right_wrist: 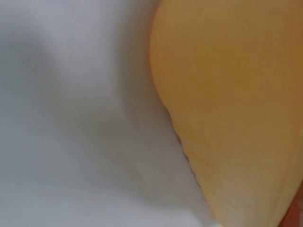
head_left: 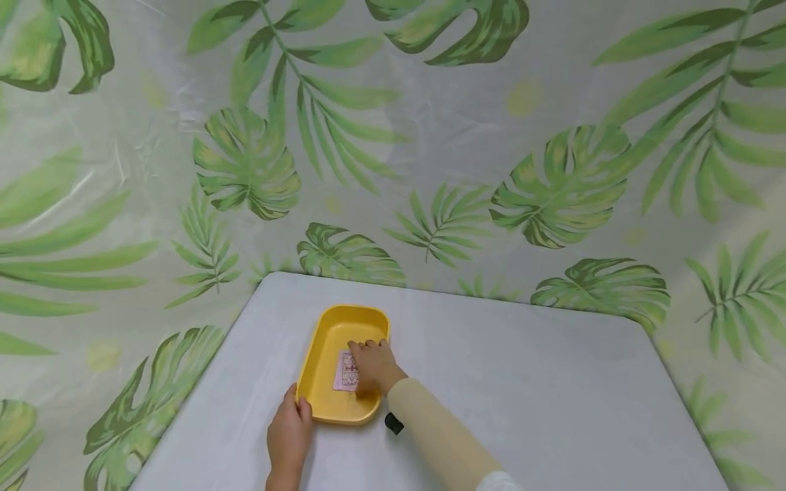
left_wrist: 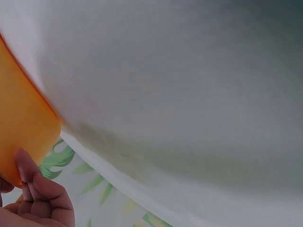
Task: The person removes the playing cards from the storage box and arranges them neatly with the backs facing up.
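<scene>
On the table sits a shallow yellow tray [head_left: 325, 368]. My left hand [head_left: 290, 431] grips its near left corner, thumb at the rim; in the left wrist view that hand [left_wrist: 45, 196] pinches the orange-looking tray wall [left_wrist: 23, 109]. A playing card [head_left: 346, 372] with a red patterned back lies inside the tray. My right hand [head_left: 373, 365] reaches over the tray's right rim and holds the card by its right part, covering that side. In the right wrist view, a yellow-orange surface [right_wrist: 232, 94] fills the right, and the fingers are hidden.
The white table [head_left: 522, 382] extends right of the tray, with its far edge behind it. A small black object [head_left: 394, 423] shows beside my right sleeve [head_left: 439, 433]. A leaf-patterned sheet [head_left: 442, 136] hangs behind and around the table.
</scene>
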Demonstrator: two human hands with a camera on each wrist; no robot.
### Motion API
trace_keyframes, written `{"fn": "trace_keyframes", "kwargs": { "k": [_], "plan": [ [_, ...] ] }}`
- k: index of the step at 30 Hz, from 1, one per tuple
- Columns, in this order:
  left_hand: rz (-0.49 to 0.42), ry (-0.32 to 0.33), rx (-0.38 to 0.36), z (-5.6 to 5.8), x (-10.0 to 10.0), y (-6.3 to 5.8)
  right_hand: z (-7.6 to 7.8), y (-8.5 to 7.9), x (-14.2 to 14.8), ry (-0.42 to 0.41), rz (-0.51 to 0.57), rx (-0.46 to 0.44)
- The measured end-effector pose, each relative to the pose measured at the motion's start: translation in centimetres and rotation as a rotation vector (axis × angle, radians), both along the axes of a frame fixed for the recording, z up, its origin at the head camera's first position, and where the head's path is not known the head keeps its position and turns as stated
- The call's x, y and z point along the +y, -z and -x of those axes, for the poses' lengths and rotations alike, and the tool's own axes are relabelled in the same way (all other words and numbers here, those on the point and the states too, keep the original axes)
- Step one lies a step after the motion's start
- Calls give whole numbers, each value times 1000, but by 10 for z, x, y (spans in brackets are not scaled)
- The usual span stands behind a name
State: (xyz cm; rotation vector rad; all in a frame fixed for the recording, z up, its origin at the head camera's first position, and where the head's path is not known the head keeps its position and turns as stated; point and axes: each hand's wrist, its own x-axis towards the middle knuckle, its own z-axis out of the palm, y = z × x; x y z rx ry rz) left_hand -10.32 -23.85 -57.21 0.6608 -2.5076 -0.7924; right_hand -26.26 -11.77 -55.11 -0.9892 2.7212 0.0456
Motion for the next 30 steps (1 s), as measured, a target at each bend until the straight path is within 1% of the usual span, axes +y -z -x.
{"fn": "trace_keyframes", "kwargs": {
  "k": [3, 8, 11, 16, 18, 21, 23, 25, 27, 30],
  "plan": [
    [0, 1, -7, 0, 2, 1, 1, -1, 2, 2, -14, -10],
    [1, -4, 2, -1, 3, 1, 0, -3, 4, -16, 10, -6],
    [6, 1, 20, -1, 2, 1, 0, -5, 5, -33, 27, -7],
    [17, 8, 51, 0, 1, 3, 3, -7, 7, -45, 65, -44],
    [15, 7, 44, 0, 1, 3, 4, -7, 7, -48, 70, -59],
    [4, 6, 24, 1, 2, 2, 3, -7, 9, -62, 56, -52],
    [5, 9, 21, 2, 2, 3, 0, -8, 9, -74, 48, -37],
    [16, 11, 36, 2, 2, 3, -3, -9, 8, -92, 50, -18],
    [30, 10, 63, 2, 2, 4, -9, -10, 5, -114, 50, -9],
    [40, 8, 87, 1, 2, 4, -19, -11, 2, -135, 42, -20]
  ]
}}
